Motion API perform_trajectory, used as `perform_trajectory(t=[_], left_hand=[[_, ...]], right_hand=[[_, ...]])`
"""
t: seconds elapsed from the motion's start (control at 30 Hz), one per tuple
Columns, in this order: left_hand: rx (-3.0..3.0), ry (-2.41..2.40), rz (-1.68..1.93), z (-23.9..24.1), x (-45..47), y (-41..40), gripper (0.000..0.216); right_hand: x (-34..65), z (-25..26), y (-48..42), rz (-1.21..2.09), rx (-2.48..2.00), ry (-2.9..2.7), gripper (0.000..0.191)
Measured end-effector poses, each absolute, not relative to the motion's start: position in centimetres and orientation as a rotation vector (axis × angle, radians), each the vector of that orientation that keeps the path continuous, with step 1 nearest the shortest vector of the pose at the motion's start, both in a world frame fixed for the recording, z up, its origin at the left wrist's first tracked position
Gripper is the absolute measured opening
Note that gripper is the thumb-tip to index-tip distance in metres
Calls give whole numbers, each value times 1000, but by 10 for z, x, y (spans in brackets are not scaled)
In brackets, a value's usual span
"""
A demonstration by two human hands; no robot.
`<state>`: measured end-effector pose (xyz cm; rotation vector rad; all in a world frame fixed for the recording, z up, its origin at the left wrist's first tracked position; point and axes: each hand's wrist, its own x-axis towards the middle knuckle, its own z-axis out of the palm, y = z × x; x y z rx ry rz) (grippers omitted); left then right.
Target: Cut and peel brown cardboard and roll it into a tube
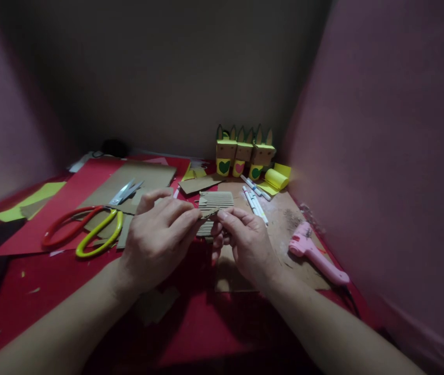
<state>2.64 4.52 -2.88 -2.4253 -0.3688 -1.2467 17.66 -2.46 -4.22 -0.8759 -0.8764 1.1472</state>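
We are gripping a small cardboard strip (pixel 209 213) between both hands, the left hand (pixel 161 232) and right hand (pixel 248 237) meeting over the worktop (pixel 194 328), before some ridged cardboard (pixel 217 200). We are apparently working its edge; the next move is probably calling for a light, steady pinch.

On the worktop (pixel 194 317), a cardboard strip (pixel 210 212) sits between the left hand (pixel 159 237) and right hand (pixel 252 242), before a corrugated piece (pixel 216 199). Scissors (pixel 118 223) lie left of the left hand, over layered sheets (pixel 138 173). Right of the right hand, a glue gun (pixel 317 258) rests on a cardboard board (pixel 278 250). Markers (pixel 255 205) lie farther back on it; behind them stand three figures (pixel 243 151) in a row, with a paper roll (pixel 277 178) at their right.
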Motion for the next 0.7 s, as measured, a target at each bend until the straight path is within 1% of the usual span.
perform_trajectory(t=[0.27,0.7], left_hand=[[-2425,-365,-1251,-28,26,45,12],[-2425,-331,-1224,-26,27,42,10]], right_hand=[[176,-44,-24,1181,-863,-848,15],[176,-41,-24,1119,-899,-851,19]])
